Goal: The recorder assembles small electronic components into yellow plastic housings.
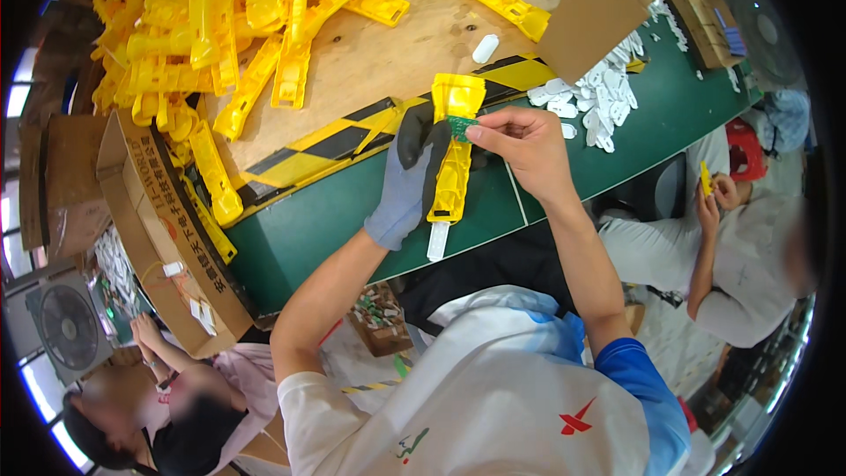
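Observation:
My left hand, in a grey glove with dark fingers, is closed round a long yellow plastic housing with its ribbed hollow side up. Between the fingertips of my bare right hand is a small green circuit board, pinched at its right edge. The board lies over the upper middle of the housing; whether it is seated cannot be seen. A white plastic strip shows just below the housing's lower end, at the table's near edge.
Many yellow housings are heaped at the far left on a wooden board. White plastic pieces lie by a tilted carton to the right. An open carton stands left. Co-workers sit at either side, one holding a yellow part.

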`<state>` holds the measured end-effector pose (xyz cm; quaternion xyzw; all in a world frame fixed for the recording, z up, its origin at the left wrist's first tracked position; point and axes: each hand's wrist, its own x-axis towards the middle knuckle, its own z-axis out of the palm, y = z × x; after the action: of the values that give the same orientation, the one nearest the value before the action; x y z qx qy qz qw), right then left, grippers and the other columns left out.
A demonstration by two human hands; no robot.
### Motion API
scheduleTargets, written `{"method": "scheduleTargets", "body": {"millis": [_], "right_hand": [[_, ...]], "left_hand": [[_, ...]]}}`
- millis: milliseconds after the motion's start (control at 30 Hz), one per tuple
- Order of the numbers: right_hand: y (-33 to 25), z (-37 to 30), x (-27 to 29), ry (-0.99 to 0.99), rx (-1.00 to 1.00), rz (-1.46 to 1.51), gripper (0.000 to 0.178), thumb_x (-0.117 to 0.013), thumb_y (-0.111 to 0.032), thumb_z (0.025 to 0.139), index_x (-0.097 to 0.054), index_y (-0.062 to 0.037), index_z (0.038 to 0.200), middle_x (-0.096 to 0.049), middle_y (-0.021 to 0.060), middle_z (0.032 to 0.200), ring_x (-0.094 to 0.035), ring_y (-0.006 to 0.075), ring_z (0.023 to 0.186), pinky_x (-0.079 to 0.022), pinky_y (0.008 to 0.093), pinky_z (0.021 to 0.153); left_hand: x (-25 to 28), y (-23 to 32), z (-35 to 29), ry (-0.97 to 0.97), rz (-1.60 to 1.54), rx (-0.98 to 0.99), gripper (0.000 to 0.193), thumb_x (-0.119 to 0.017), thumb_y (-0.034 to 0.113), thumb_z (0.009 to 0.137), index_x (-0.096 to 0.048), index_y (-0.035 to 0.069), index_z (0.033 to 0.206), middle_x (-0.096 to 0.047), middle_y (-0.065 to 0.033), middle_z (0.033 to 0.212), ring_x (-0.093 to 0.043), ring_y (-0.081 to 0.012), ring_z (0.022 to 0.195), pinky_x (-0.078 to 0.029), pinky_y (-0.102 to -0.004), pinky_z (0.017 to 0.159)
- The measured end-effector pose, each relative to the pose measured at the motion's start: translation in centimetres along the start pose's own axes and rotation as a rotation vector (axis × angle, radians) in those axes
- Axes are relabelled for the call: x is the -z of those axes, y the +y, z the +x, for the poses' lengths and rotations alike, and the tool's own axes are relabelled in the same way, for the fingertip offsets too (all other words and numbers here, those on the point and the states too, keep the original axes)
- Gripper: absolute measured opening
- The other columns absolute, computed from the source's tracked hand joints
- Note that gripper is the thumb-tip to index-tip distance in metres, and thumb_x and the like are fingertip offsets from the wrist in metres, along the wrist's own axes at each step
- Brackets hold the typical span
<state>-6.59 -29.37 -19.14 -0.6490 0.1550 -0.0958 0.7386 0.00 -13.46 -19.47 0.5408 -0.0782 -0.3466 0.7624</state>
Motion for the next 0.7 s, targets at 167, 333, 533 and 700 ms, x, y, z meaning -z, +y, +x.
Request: {"method": "scheduleTargets", "body": {"millis": [167,333,533,700], "right_hand": [[0.4,-0.1,-0.5,0.081,0.003,0.030,0.014,-0.080,-0.008,0.081,-0.070,0.0009,0.082,-0.068,0.0005,0.074,-0.058,0.0027,0.065,-0.048,0.0171,0.061],[0.3,-0.1,-0.7,0.007,0.011,-0.073,0.016,-0.075,-0.014,0.087,-0.069,0.0007,0.087,-0.065,-0.0016,0.075,-0.054,0.0014,0.066,-0.044,0.0179,0.061],[1.1,-0.3,-0.7,-0.026,0.060,-0.095,0.015,-0.068,-0.015,0.093,-0.068,0.0001,0.091,-0.064,-0.0025,0.076,-0.053,0.0013,0.068,-0.044,0.0185,0.063],[1.0,-0.3,-1.1,-0.026,0.051,-0.115,0.015,-0.067,-0.015,0.093,-0.067,-0.0002,0.091,-0.063,-0.0029,0.074,-0.052,0.0013,0.066,-0.042,0.0186,0.061]], "left_hand": [[-0.5,-0.5,-0.5,0.035,-0.021,-0.046,0.024,-0.052,0.021,0.101,-0.048,0.003,0.117,-0.063,-0.0109,0.100,-0.067,-0.0171,0.076,-0.057,-0.0297,0.065],[-0.4,-0.7,-0.4,0.127,0.083,-0.077,0.021,-0.052,0.022,0.101,-0.050,0.006,0.114,-0.061,-0.0064,0.091,-0.062,-0.0119,0.069,-0.052,-0.0270,0.058],[-0.1,-0.5,-0.4,0.133,0.033,-0.052,0.025,-0.051,0.027,0.102,-0.050,0.005,0.115,-0.061,-0.0059,0.092,-0.062,-0.0120,0.072,-0.052,-0.0261,0.062],[0.2,-0.6,-0.3,0.076,-0.120,0.009,0.027,-0.052,0.025,0.101,-0.047,0.005,0.119,-0.060,-0.0055,0.093,-0.063,-0.0132,0.073,-0.055,-0.0268,0.062]]}}
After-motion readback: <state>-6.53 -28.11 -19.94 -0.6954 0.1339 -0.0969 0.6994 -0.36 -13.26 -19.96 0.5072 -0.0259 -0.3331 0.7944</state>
